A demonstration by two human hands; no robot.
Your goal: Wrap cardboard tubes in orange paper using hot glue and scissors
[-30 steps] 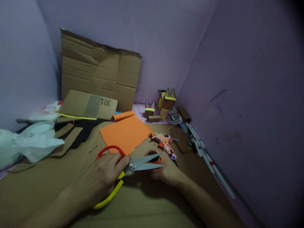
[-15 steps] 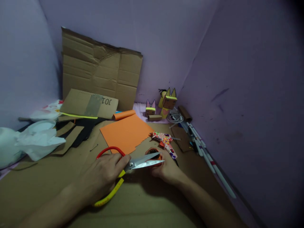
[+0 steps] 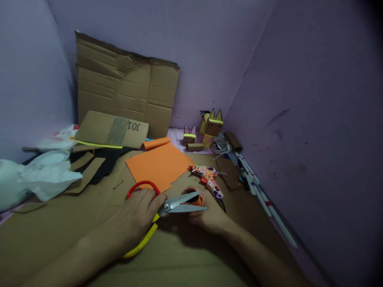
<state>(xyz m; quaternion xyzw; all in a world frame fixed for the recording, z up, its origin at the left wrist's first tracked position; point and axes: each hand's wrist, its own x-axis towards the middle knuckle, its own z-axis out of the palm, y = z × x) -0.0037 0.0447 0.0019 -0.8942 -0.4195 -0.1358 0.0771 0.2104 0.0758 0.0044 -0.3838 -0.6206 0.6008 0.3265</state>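
My left hand [image 3: 140, 213] is closed around the handles of a pair of scissors [image 3: 175, 204], one loop red and the other yellow. The blades are parted and point right, toward my right hand [image 3: 208, 213]. That hand is wrapped round a small orange tube [image 3: 191, 195] with a dark hollow opening facing me. One blade lies across the tube's opening in this view; whether it touches the rim I cannot tell. Just beyond lies an orange paper sheet [image 3: 158, 163] with a jagged right edge.
A flower-patterned glue gun [image 3: 206, 175] lies beyond my right hand. Cardboard pieces [image 3: 128, 87] lean against the back wall. Small cardboard animal figures [image 3: 214, 126] stand at the back, near a coiled cable [image 3: 220, 147]. White sticks [image 3: 269, 203] line the right side; a white plastic bag [image 3: 48, 175] lies left.
The scissors have shifted slightly right and their blades have tilted a little. My right hand still holds the orange tube, which has turned slightly. The view has moved a little.
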